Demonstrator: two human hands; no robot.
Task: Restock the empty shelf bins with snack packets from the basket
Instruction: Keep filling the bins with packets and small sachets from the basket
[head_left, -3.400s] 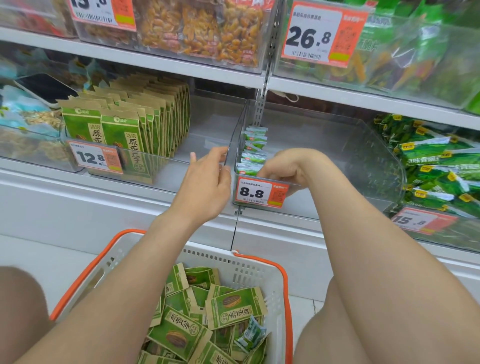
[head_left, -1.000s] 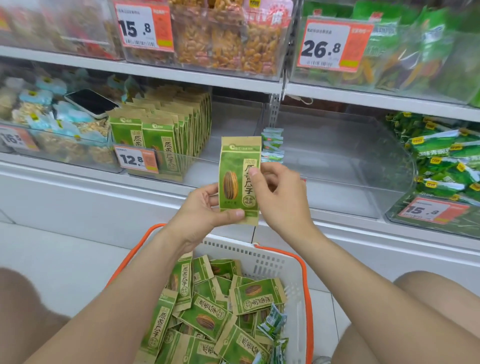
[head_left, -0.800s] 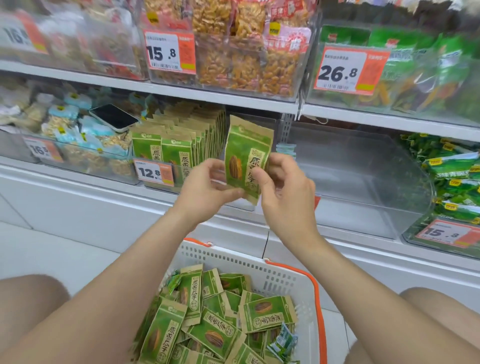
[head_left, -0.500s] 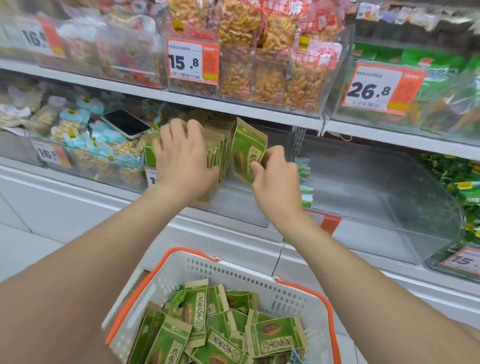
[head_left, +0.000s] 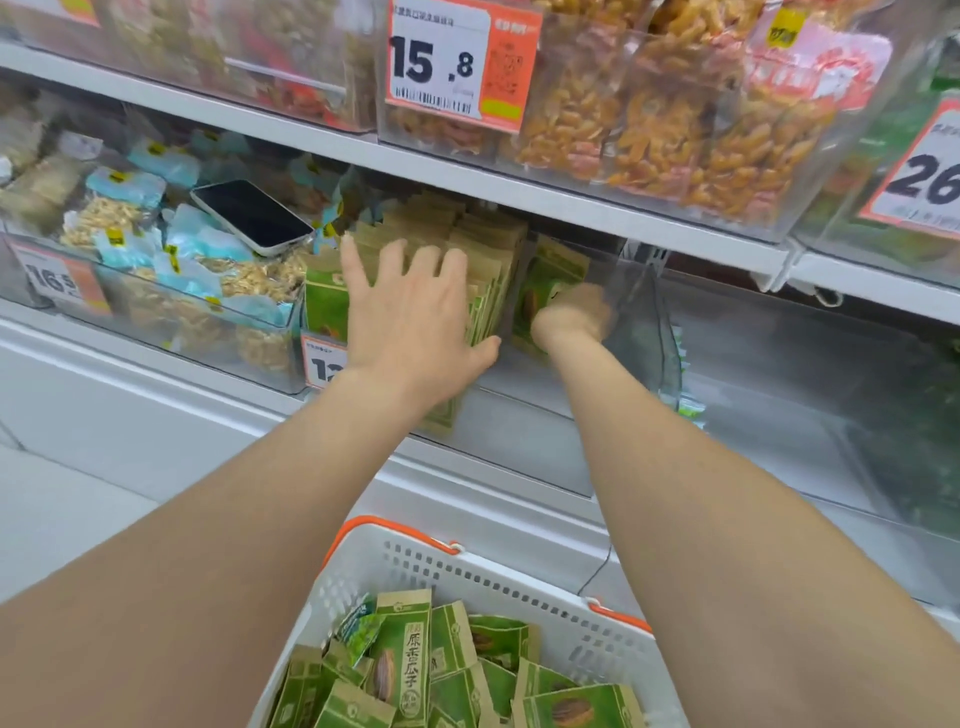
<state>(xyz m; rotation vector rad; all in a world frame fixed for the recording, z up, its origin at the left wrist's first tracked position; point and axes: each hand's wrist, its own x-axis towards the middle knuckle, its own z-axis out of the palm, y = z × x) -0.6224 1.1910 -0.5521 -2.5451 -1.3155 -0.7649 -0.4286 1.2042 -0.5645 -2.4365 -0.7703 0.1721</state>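
Packet (head_left: 551, 266) half behind blurred right hand (head_left: 571, 314)

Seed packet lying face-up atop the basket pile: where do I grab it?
Pinch the seed packet by its brown top seal, coming from above on the far side of the basket: that strip lies uncovered, while neighbours overlap its lower corners.

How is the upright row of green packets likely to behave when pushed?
Probably apt to topple: the row of packets stands on edge, with the left hand spread flat against it. Likely light and slightly floppy, being thin flat pouches.
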